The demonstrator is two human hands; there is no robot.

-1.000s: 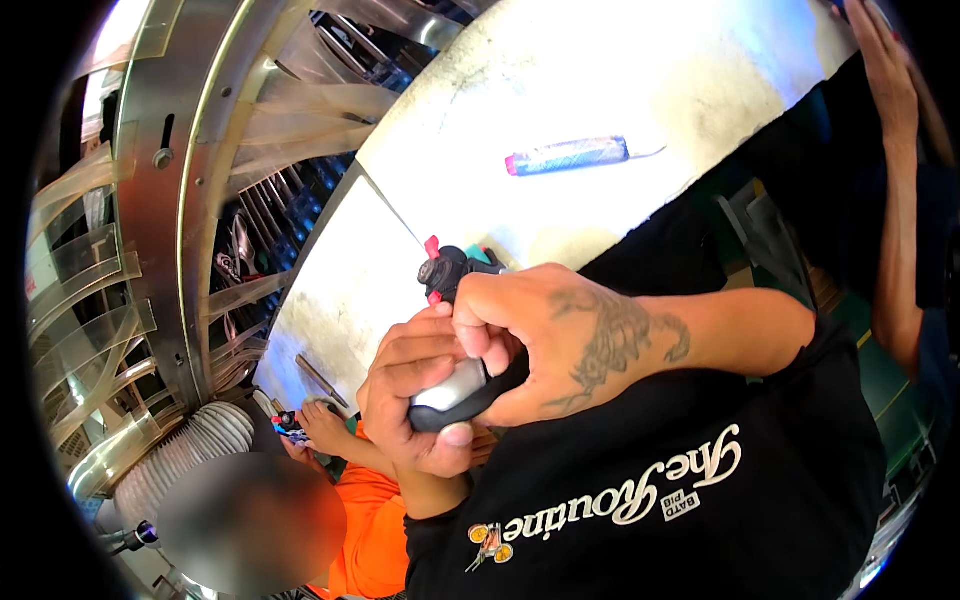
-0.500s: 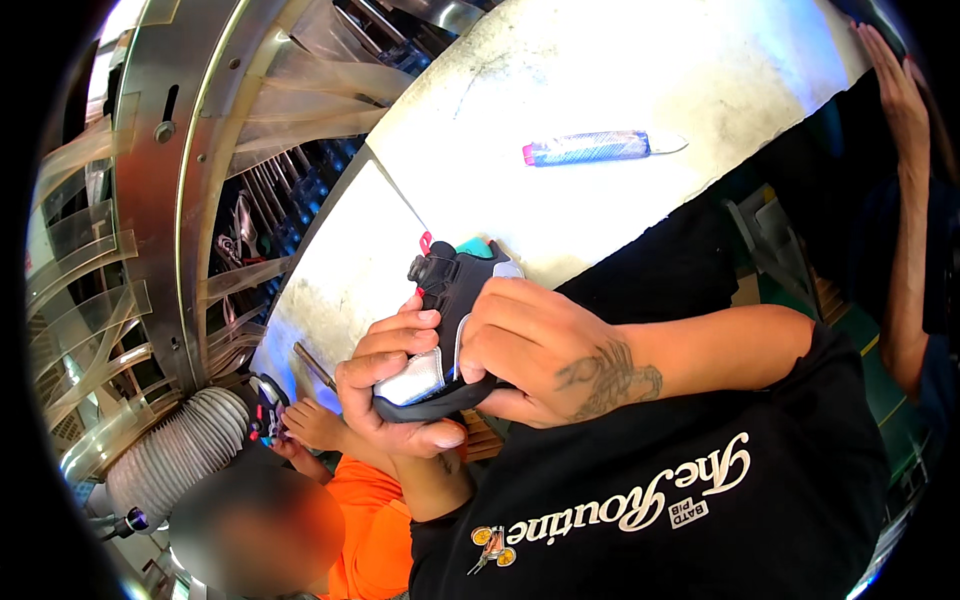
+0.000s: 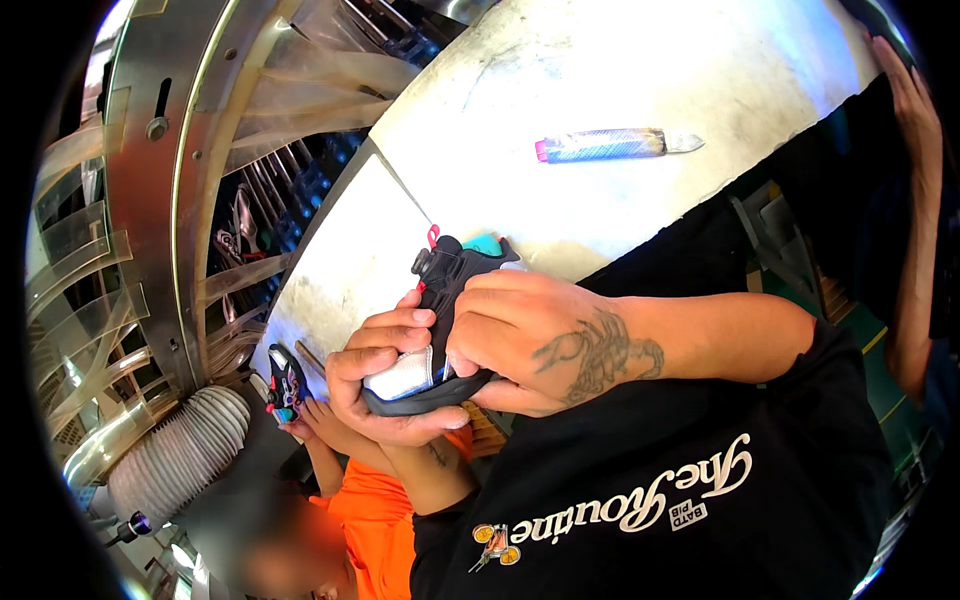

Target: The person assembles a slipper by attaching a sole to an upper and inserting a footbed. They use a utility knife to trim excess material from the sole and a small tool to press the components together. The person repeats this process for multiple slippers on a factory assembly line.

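Between my two hands is a black shoe [image 3: 461, 283] with a silver-white toe, a teal patch at the heel end and a small red loop. My left hand [image 3: 385, 375] wraps round the toe end, thumb under the dark sole and fingers over the upper. My right hand [image 3: 535, 340] has its fingers bent and pressed against the shoe's near side; its fingertips are partly hidden. Beyond the shoe, a knife [image 3: 605, 146] with a blue wrapped handle, a pink-red end and a short pointed blade lies on the pale worktop [image 3: 600, 60].
At left, a co-worker in an orange shirt [image 3: 375, 525] handles another shoe [image 3: 288, 385] by the worktop's edge. A metal machine frame [image 3: 165, 200] with clear hanging strips and a ribbed hose [image 3: 185, 445] stand beside it. Another person's arm [image 3: 922, 210] reaches the worktop at right.
My right hand has shifted slightly left along the shoe, whose toe sits a little further left in view. The co-worker's shoe has moved up and right. The knife appears slightly further right.
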